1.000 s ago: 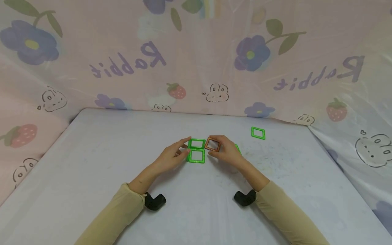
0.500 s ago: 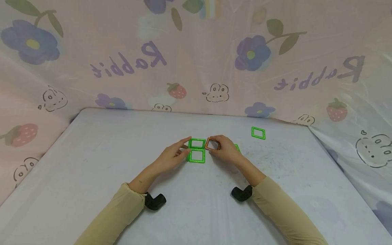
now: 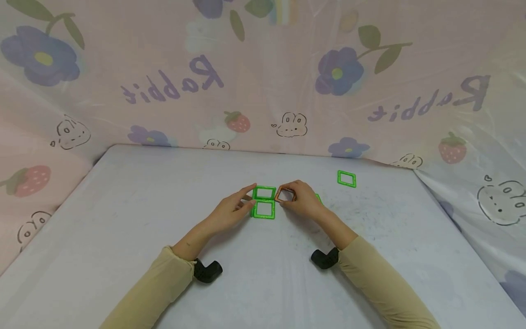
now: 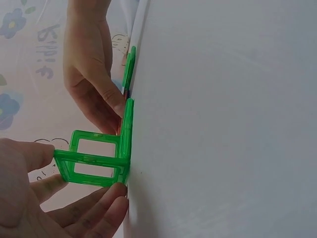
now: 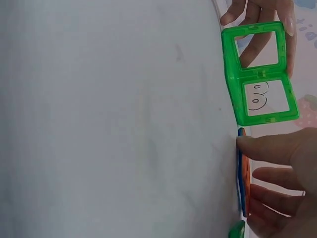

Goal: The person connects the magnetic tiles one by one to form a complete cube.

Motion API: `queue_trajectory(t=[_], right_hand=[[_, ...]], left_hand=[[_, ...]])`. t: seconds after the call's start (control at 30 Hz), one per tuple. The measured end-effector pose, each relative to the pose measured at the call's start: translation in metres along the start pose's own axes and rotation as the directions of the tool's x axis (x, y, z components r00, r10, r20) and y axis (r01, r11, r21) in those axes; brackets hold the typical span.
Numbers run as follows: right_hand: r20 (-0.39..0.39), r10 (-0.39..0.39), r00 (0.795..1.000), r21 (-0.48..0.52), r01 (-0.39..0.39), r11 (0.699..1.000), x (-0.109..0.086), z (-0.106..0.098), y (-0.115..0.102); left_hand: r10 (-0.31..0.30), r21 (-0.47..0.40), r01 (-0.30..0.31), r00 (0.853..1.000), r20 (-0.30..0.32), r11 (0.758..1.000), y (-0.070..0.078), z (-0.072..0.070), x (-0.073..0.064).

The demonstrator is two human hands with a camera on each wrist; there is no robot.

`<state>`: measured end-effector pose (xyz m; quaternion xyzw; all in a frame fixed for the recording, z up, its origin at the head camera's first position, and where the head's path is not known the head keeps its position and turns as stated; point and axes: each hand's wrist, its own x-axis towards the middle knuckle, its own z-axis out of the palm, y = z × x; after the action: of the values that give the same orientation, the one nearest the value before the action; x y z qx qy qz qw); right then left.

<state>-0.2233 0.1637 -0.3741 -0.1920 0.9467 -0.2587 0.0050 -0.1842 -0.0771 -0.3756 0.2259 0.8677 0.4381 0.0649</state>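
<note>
Several green magnetic tiles (image 3: 264, 199) are joined into an angled structure on the white table. My left hand (image 3: 230, 210) holds it from the left; in the left wrist view, fingertips touch its standing edges (image 4: 94, 158) high and low. Just right of the structure, an orange magnetic tile (image 3: 279, 193) lies nearly flat. My right hand (image 3: 304, 201) pinches it by opposite edges and hides part of it. In the right wrist view a blue edge (image 5: 240, 168) shows along the underside of the orange tile. Whether the orange and green pieces touch is hard to tell.
Partly behind my right hand lies another green tile (image 3: 318, 198). A further green tile (image 3: 346, 178) lies alone toward the back right of the table (image 3: 164, 183). Black curved pieces (image 3: 208, 271) stick out by both sleeves. Printed cloth (image 3: 263, 82) hangs behind the table.
My right hand and forearm have shifted slightly left and away from me, and the fingers now cover more of the orange tile. The left hand and the green structure have stayed put.
</note>
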Motion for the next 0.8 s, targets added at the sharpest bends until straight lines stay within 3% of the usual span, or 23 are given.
queue_trajectory(t=[0.2, 0.33, 0.57, 0.8], right_hand=[[-0.006, 0.027, 1.0, -0.073, -0.027, 0.997, -0.001, -0.003, 0.0], [-0.01, 0.051, 0.999, -0.068, -0.052, 0.996, -0.003, -0.006, 0.001], [-0.017, 0.006, 1.0, 0.058, -0.005, 0.998, -0.008, -0.008, 0.003], [-0.024, -0.056, 0.998, 0.204, 0.059, 0.977, -0.01, -0.008, 0.006]], left_hand=[[-0.002, 0.0, 0.002, 1.0, 0.006, 1.0, 0.0, 0.0, 0.0], [-0.002, 0.003, 0.002, 1.0, 0.007, 1.0, 0.001, 0.0, 0.0], [0.012, 0.006, -0.012, 1.0, 0.001, 1.0, -0.001, 0.0, 0.0], [0.007, 0.007, -0.007, 1.0, 0.0, 1.0, -0.001, -0.001, 0.0]])
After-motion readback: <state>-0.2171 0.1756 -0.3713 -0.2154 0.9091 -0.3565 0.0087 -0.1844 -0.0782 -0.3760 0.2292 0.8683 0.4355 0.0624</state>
